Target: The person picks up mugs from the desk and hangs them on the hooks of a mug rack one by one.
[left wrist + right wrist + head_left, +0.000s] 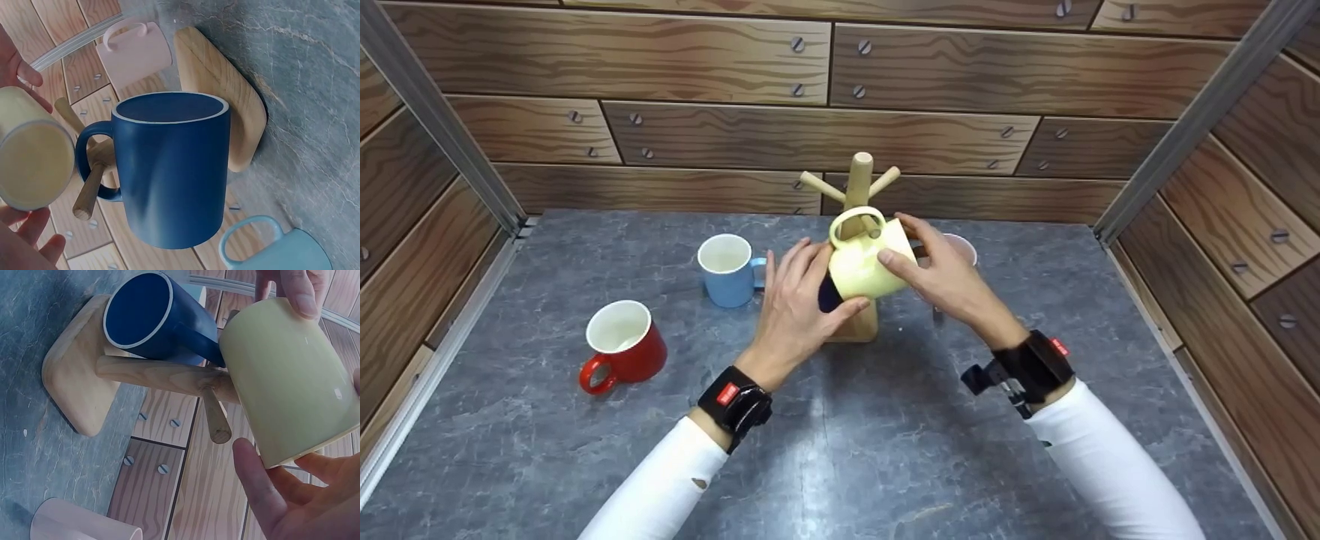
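Both hands hold a pale yellow mug point(864, 268) tilted in front of the wooden mug tree point(859, 180), its handle pointing up. My left hand point(793, 300) has its thumb under the mug and fingers along its left side. On the right, my right hand point(952, 277) pinches the mug near its edge, thumb in front. Close below hangs a navy blue mug point(174, 174), its handle looped over a peg point(89, 194); in the head view the left hand and yellow mug mostly hide it. Another peg point(216, 417) of the tree shows bare beside the yellow mug.
Left of the tree stands a light blue mug point(726, 270), its handle toward the left hand. A red mug point(630, 345) with a white inside stands farther left and nearer. Behind the right hand is a pink mug point(135, 56). Wood-patterned walls point(720, 67) surround the grey tabletop point(885, 450).
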The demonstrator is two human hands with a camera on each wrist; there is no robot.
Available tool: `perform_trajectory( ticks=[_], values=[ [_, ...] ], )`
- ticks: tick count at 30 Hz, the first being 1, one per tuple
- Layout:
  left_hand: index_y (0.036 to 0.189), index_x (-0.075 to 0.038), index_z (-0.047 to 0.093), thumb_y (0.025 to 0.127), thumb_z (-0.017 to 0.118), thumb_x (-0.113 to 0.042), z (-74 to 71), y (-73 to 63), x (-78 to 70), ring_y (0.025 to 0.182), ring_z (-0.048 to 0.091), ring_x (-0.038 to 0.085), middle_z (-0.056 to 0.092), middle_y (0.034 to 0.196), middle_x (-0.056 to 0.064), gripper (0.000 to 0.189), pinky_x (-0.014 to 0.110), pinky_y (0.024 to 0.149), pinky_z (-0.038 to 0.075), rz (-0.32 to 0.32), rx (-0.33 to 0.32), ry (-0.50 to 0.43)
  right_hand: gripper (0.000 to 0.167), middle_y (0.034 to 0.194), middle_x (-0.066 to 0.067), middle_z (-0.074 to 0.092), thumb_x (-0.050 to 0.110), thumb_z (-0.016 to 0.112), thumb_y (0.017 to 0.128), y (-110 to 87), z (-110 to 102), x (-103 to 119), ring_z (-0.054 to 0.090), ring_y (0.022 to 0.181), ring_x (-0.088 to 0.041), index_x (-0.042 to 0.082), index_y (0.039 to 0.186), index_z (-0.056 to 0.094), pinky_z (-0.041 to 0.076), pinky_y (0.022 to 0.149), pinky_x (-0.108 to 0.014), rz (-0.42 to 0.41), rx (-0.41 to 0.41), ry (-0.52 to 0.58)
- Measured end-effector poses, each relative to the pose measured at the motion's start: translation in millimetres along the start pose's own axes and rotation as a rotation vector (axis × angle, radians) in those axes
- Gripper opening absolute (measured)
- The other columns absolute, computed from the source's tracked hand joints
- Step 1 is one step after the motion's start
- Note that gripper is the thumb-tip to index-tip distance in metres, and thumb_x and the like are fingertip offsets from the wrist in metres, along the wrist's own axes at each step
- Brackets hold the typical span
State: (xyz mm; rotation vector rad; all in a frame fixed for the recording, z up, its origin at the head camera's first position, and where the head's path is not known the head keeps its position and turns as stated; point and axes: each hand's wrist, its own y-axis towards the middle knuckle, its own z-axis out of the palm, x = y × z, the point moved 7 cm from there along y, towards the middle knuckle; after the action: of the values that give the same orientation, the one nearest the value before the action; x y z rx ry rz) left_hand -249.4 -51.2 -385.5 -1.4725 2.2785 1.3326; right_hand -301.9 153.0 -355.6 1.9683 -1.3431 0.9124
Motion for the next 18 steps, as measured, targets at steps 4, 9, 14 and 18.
perform_trajectory(
  ticks=[4, 9, 14, 18],
  values=[
    [0.156, 0.009, 0.066, 0.096, 0.095, -0.044, -2.4, -0.3, 2.0, 0.158, 0.058, 0.057, 0.069, 0.157, 0.031, 0.086, 0.09, 0.135, 0.031, 0.001, -0.004, -0.011, 0.083, 0.178, -0.03, 0.052, 0.038, 0.065, 0.116, 0.0, -2.1, 0.5, 0.064, 0.152, -0.052, -0.001, 0.182, 0.034, 0.059, 0.123, -0.065, -0.007, -0.017, -0.002],
    [0.159, 0.013, 0.061, 0.095, 0.092, -0.042, -15.8, 2.9, 2.0, 0.16, 0.054, 0.061, 0.062, 0.163, 0.035, 0.089, 0.086, 0.136, 0.036, 0.042, -0.083, -0.031, 0.08, 0.18, -0.03, 0.05, 0.042, 0.059, 0.118, -0.6, -15.0, 1.8, 0.065, 0.152, -0.054, 0.002, 0.183, 0.034, 0.055, 0.129, -0.069, -0.003, -0.069, 0.0],
    [0.155, 0.008, 0.065, 0.096, 0.091, -0.035, -34.2, 11.6, -7.5, 0.16, 0.054, 0.061, 0.062, 0.162, 0.034, 0.077, 0.079, 0.137, 0.041, 0.128, -0.186, -0.046, 0.071, 0.177, -0.031, 0.052, 0.035, 0.055, 0.12, 4.7, -33.2, 8.4, 0.057, 0.16, -0.051, 0.0, 0.179, 0.042, 0.048, 0.136, -0.068, -0.049, -0.178, -0.002],
    [0.148, 0.003, 0.07, 0.099, 0.091, -0.029, -41.7, 20.3, -23.9, 0.157, 0.058, 0.058, 0.064, 0.157, 0.031, 0.062, 0.07, 0.138, 0.046, 0.21, -0.199, -0.044, 0.065, 0.175, -0.03, 0.055, 0.032, 0.056, 0.12, 11.7, -41.5, 13.6, 0.056, 0.163, -0.047, 0.0, 0.176, 0.048, 0.047, 0.138, -0.064, -0.077, -0.228, -0.021]
  ],
)
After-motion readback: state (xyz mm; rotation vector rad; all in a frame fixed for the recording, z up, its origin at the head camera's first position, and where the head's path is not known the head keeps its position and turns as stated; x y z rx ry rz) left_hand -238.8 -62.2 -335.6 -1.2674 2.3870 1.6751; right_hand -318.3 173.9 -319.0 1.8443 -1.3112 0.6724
